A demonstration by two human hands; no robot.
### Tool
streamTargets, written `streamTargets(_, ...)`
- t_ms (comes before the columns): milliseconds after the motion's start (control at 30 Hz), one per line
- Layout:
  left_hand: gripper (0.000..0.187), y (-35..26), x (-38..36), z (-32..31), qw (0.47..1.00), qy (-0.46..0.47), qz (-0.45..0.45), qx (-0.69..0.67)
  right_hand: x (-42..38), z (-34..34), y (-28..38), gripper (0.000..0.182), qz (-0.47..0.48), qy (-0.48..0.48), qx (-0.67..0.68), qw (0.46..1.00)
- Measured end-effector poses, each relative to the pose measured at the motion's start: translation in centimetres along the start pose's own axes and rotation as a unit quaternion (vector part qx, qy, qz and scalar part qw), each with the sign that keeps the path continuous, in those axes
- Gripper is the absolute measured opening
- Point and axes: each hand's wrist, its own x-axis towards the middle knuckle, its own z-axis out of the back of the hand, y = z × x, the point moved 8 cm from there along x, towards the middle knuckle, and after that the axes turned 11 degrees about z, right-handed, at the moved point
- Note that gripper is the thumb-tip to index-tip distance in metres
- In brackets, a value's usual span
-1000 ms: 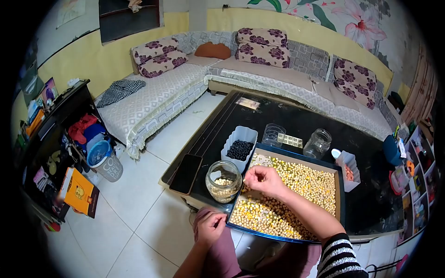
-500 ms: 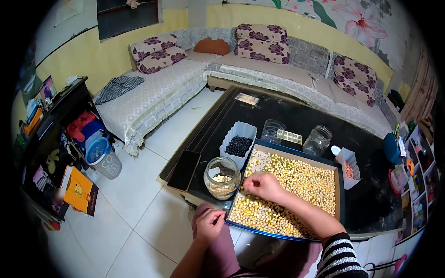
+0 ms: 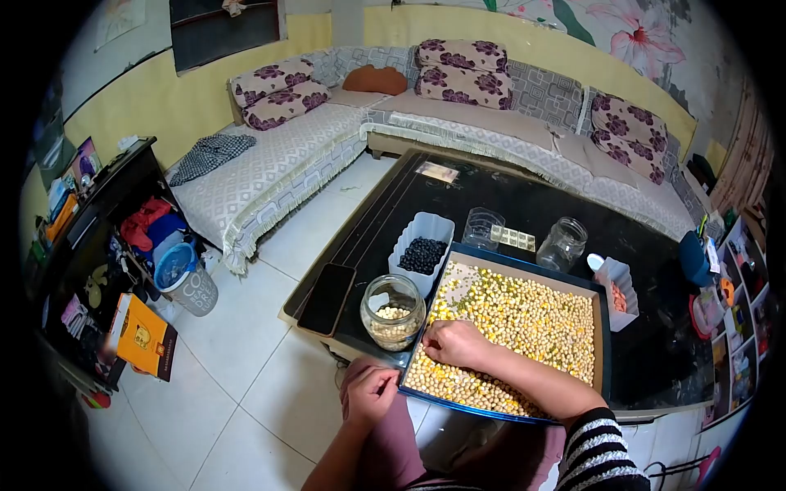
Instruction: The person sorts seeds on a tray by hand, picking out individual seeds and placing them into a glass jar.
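Observation:
A shallow blue-edged box [image 3: 604,344] holds a spread of pale soybeans [image 3: 532,319] mixed with yellow corn kernels and small green beans. My right hand [image 3: 457,344] is low over the beans at the box's left side, fingers drawn together and pointing down; anything between them is hidden. My left hand [image 3: 372,395] rests on my knee by the box's near-left corner, its fingers curled closed, and I cannot see what is in them. Just left of the box stands an open glass jar [image 3: 393,315] partly filled with pale beans.
Behind the jar, a plastic container [image 3: 442,229] holds black beans [image 3: 422,256]. A phone [image 3: 326,299] lies on the dark table's left edge. Two glass jars [image 3: 562,245] [image 3: 483,229] and a pill-tray-like white grid [image 3: 513,238] stand behind the box. Right of it, another container [image 3: 626,282] holds pinkish peanuts.
My right hand has moved slightly left and toward me, lower over the beans near the box's left wall. The left hand stays at the corner.

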Motion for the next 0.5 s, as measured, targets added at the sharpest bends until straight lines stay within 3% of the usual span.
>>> streamTargets(167,0.010,0.2,0.0,-0.1,1.000,0.000,0.000,-0.008,0.0,-0.4,0.0,0.014,-0.023,0.018,-0.014,0.999)
streamTargets(300,0.010,-0.6,0.1,0.1,1.000,0.005,-0.005,0.019,-0.4,1.9,-0.9,0.014,-0.052,-0.042,0.053,0.996)
streamTargets(500,0.010,-0.1,0.1,-0.2,1.000,0.002,-0.003,0.002,1.2,11.5,0.6,0.012,-0.038,-0.254,0.161,0.953)
